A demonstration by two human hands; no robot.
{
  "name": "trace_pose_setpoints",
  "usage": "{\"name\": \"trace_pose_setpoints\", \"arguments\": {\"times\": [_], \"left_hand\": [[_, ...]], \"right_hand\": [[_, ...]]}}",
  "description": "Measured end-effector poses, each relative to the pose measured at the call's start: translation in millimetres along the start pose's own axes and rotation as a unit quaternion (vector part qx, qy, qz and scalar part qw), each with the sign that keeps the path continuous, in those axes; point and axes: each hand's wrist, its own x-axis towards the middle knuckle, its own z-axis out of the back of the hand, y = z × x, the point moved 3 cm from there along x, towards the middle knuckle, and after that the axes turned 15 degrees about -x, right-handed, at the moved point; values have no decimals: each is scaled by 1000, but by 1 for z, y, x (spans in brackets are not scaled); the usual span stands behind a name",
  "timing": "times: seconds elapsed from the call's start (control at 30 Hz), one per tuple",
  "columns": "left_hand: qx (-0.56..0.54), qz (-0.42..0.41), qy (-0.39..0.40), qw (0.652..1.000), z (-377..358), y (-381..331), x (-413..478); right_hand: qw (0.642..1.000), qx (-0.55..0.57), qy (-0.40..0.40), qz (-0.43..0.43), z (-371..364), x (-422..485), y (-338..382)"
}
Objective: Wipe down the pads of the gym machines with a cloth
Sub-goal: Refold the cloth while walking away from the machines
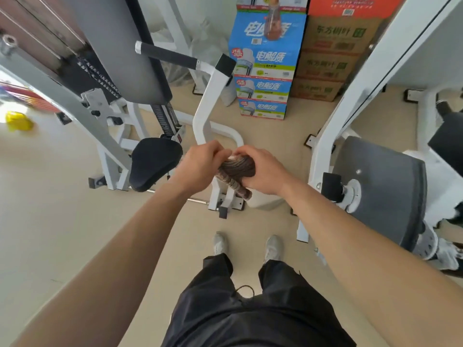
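Nearest the camera are the person's dark shorts (250, 316) and, just beyond, two pale shoes (273, 246) planted on the tan floor (75, 234) between two machines. Both bare forearms reach forward and meet in the middle of the view, above the white frame (208, 113) of the left machine.

The left hand (198, 166) and the right hand (265, 171) are both clenched on the cloth (236, 169), one at each side of it, with the fingertips close together at its far edge. It is held up in the air, clear of every pad, so the hands seem to be bunching, twisting or refolding it to make a fresh wiping face, not wiping at this instant.

The cloth is dark brown with lighter streaks. It looks soft and thick, rolled or wrung into a short bundle, and a tail of it hangs down toward the near side below the right hand. Whether it is damp cannot be told.

The pads lie within reach on either side. A black seat pad (152, 164) sits to the left, with a long grey back pad (120, 46) rising behind it at far left. A grey pad (383, 186) belongs to the machine on the right. Standing between them probably lets the person turn to either one without stepping. Stacked drink cartons (265, 63) stand against the far wall, apart from the work.
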Motion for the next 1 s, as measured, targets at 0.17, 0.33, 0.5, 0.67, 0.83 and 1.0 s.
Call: {"name": "trace_pose_setpoints", "arguments": {"times": [0.17, 0.33, 0.5, 0.67, 0.83, 1.0], "left_hand": [[-172, 60, 20, 983, -11, 47, 41], [-450, 200, 96, 865, -72, 111, 77], [-535, 244, 172, 790, -138, 153, 110], [-472, 279, 125, 827, -200, 211, 149], [-180, 203, 87, 959, -258, 260, 191], [-130, 198, 40, 971, -299, 287, 238]], "right_hand": [[995, 21, 84, -48, -3, 33, -23], [979, 111, 112, -129, -10, 56, -60], [905, 300, 17, -300, -55, 68, -123], [811, 421, 26, -405, -142, 76, -189], [786, 445, 5, -429, -216, 99, -259], [816, 355, -56, -452, -240, 140, -314]]}}
